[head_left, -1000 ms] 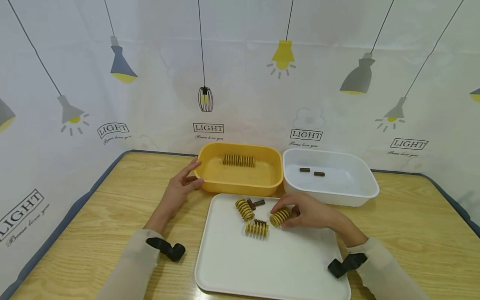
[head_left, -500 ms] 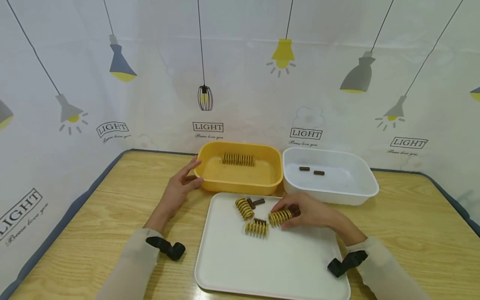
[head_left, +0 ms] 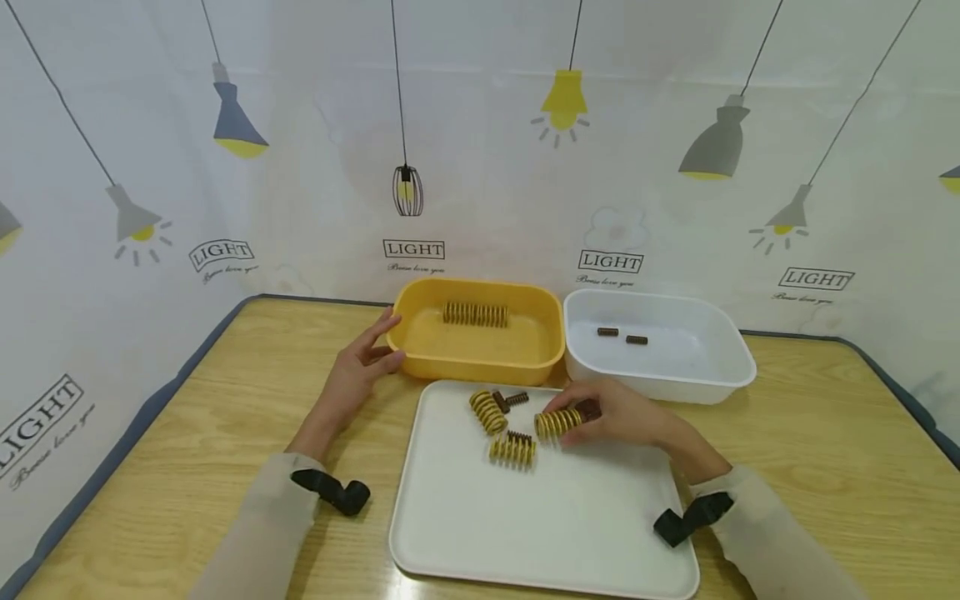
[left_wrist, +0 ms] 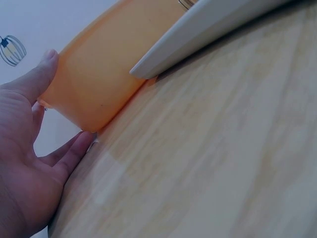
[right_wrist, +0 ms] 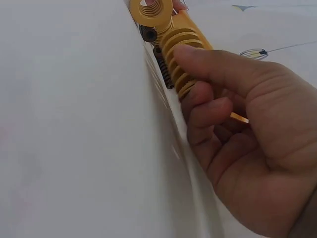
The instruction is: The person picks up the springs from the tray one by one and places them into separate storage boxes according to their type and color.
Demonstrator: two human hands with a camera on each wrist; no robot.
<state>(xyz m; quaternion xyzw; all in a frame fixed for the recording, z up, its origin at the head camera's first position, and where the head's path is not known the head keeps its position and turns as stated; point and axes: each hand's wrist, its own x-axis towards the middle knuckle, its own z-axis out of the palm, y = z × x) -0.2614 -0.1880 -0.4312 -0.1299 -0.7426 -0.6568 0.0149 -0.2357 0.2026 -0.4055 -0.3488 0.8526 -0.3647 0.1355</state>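
In the head view my right hand [head_left: 617, 412] pinches a thick yellow coil spring [head_left: 557, 423] between thumb and fingers, close over the white tray [head_left: 540, 525]. The right wrist view shows the thumb on the coils of this yellow spring [right_wrist: 182, 49]. Two more yellow springs lie on the tray: one tilted [head_left: 488, 412], one lying sideways [head_left: 513, 452]. Small brown springs [head_left: 517, 399] lie near them, one [head_left: 519, 437] just behind the sideways spring. My left hand [head_left: 352, 375] touches the left end of the yellow bin [left_wrist: 106, 64], thumb and fingers spread about its corner.
The yellow bin holds large yellow springs [head_left: 476, 314] in a row. Right beside it stands a white bin [head_left: 697, 333] with two small brown springs [head_left: 607, 332]. A printed curtain [head_left: 487, 150] rises behind the wooden table [head_left: 225, 400].
The yellow spring in my right hand has turned from tilted to nearly level and shifted slightly left. The left hand keeps its place at the yellow bin; the head view has tipped slightly.
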